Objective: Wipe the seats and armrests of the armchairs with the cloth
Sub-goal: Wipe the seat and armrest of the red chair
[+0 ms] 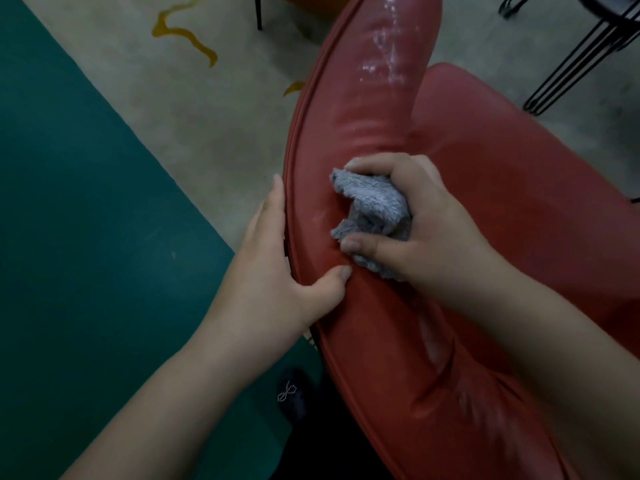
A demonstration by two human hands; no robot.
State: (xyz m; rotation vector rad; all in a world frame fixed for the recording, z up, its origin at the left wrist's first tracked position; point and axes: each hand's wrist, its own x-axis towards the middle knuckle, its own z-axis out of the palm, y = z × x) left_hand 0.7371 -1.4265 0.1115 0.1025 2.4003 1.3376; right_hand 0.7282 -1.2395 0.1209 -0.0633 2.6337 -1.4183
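Right hand [440, 223] clutching the bunched grey fluffy cloth [372, 206], left hand [277, 268] steadying the padded red leather armrest [360, 119]: press firmly toward the whitish smears ahead.

Looks like a lounge or waiting area in a public or commercial building, not a home. Evidence: the floor [214, 133] is smooth sheet or poured surface in two colour zones, teal [69, 202] and pale beige, with yellow squiggle patterns [187, 32] set into the beige, which is typical decorative commercial flooring. The red armchair [381, 116] is padded in wipeable leather-like upholstery with piped seams, worn white in patches. Thin black metal wire legs [581, 53] of other furniture stand close by at top right, plus another dark leg [258, 12] at top. Exact venue type cannot be told.
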